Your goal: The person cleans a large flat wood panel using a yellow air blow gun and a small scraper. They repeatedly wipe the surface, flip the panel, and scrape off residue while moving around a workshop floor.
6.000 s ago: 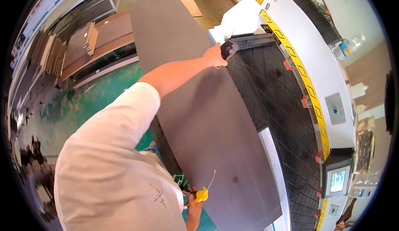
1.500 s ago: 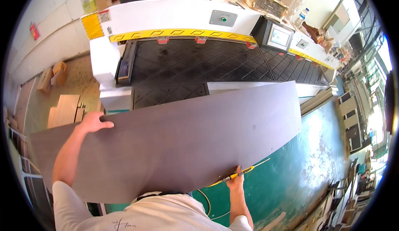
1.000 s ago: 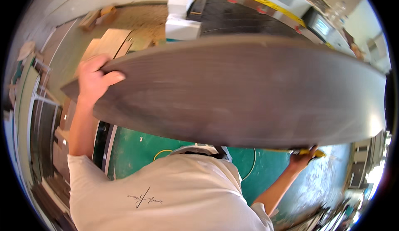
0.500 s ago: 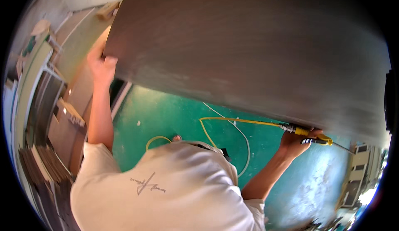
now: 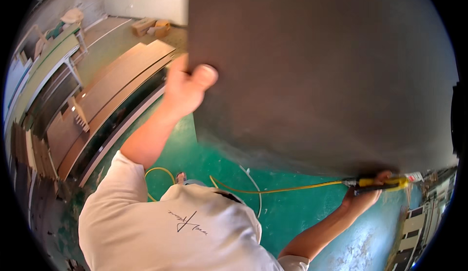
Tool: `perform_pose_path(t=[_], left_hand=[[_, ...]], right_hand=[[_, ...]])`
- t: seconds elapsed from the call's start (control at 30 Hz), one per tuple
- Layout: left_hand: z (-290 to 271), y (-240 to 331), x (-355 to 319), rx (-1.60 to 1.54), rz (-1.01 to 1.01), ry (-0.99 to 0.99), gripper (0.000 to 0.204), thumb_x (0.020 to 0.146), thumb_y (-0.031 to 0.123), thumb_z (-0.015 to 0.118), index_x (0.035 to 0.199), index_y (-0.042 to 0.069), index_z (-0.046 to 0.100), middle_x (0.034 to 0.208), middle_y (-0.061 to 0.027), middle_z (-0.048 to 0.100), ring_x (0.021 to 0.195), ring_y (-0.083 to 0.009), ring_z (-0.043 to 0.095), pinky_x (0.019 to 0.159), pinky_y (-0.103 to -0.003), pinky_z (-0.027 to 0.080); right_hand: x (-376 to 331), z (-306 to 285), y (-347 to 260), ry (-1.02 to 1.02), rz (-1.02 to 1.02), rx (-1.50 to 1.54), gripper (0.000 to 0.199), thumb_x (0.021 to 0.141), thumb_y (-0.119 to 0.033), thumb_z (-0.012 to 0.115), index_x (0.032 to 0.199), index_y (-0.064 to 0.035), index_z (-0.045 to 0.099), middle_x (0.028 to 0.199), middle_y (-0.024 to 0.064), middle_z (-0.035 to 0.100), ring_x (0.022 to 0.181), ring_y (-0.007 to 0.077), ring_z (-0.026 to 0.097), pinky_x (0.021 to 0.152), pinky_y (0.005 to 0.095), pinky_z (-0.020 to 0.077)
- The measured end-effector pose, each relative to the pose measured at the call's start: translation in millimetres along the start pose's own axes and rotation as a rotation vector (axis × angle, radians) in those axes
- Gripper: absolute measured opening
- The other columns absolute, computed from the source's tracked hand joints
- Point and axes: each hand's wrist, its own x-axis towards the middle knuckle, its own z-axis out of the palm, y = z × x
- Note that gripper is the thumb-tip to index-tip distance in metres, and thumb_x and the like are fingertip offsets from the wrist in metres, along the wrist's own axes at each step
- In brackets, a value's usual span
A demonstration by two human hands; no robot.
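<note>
A large dark grey-brown panel (image 5: 312,76) fills the upper right, held up in front of me. My left hand (image 5: 183,89) is closed round its left edge, thumb on the near face and fingers hidden behind. At the panel's lower right edge, my right hand (image 5: 360,201) wraps round a yellow-and-black air blow gun (image 5: 380,183). Some of those fingers seem to touch the panel's edge too, though the grip there is partly hidden. From the gun a yellow air hose (image 5: 280,191) runs left across my front.
Long brown boards (image 5: 114,88) lie stacked on the left, with a green-topped bench (image 5: 46,63) beyond. Cardboard boxes (image 5: 146,26) sit near the back wall. A white hose (image 5: 253,180) crosses the green floor (image 5: 287,217). Racks or machinery (image 5: 414,227) stand at far right.
The panel's left edge and my left hand have shifted right in the view, and the edge now stands more upright. My right hand with the blow gun sits slightly lower and farther right.
</note>
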Motion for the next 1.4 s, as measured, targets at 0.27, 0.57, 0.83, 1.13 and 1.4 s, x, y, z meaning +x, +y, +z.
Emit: perform_pose_path(t=[0.27,0.57,0.83,1.13,1.4], left_hand=[[-64.3,-31.9,-60.1,-0.427,-0.216,0.553,0.077,0.106,0.058,0.050,0.161,0.006,0.031,0.163,-0.0120,0.039,0.146,-0.0327,0.042,0.121,-0.049,0.037],[-11.9,-147.5,-181.5,-0.440,-0.526,0.807,0.077,0.105,0.065,0.047,0.159,0.011,0.038,0.159,-0.0062,0.045,0.143,-0.0272,0.045,0.118,-0.043,0.039],[68.3,-217.5,-248.7,-0.766,-0.855,1.033,0.078,0.103,0.063,0.054,0.156,0.007,0.040,0.161,-0.0097,0.042,0.143,-0.0314,0.044,0.120,-0.046,0.037],[192.5,-291.9,-267.0,-0.489,-1.164,1.209,0.091,0.096,0.072,0.057,0.160,0.012,0.035,0.166,-0.0098,0.036,0.151,-0.0329,0.035,0.126,-0.054,0.025],[325.9,-317.0,-273.7,-0.368,-1.235,1.328,0.088,0.096,0.073,0.056,0.160,0.016,0.037,0.168,-0.0064,0.034,0.153,-0.0315,0.033,0.125,-0.055,0.026]], right_hand=[[1.5,106.8,23.4,-0.803,-0.222,-0.452,0.038,0.089,0.007,0.047,0.125,0.0009,0.058,0.105,0.0092,0.070,0.097,0.0204,0.067,0.090,0.0367,0.0528],[25.4,218.2,129.7,-1.274,-0.431,-1.042,0.028,0.089,-0.021,0.071,0.103,-0.0006,0.058,0.101,0.0233,0.070,0.097,0.0413,0.070,0.080,0.0507,0.0568],[233.4,37.4,264.6,-1.194,0.036,-1.368,0.035,0.093,-0.033,0.061,0.117,-0.0077,0.068,0.113,0.0232,0.072,0.109,0.0462,0.066,0.091,0.0539,0.0524],[376.1,-28.9,409.6,-1.360,0.153,-1.526,0.047,0.092,-0.039,0.067,0.125,-0.0057,0.065,0.123,0.0263,0.069,0.118,0.0446,0.062,0.100,0.0522,0.0487],[497.4,-57.1,489.5,-1.406,0.019,-1.492,0.056,0.091,-0.048,0.066,0.123,-0.0014,0.069,0.122,0.0231,0.072,0.115,0.0431,0.066,0.098,0.0494,0.0526]])
